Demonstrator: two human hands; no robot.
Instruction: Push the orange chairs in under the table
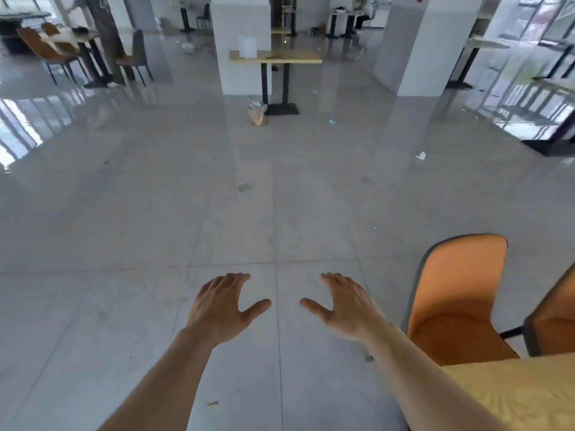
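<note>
— Both hands are out in front of you, palms down: your left hand (224, 304) and right hand (343, 306) are spread wide, fingers splayed, holding nothing, over bare floor.

— And the chairs?

— One orange chair (457, 300) stands just right of your right forearm, not touching your hand, its seat tucked partly under the pale wooden table (510, 396) at the lower right corner. A second orange chair (557, 318) shows only in part at the right edge, close beside the first.

— What are you standing on?

— You're on a grey tiled floor (186, 213), glossy, reflecting the windows, with small scraps of litter scattered about. Further out, a narrow table (275, 56) stands against a white pillar (239, 32), a paper bag (257, 115) by its base. Far left sits another table with orange and grey chairs (46, 52); a seated person (362, 10) is at the back
</note>
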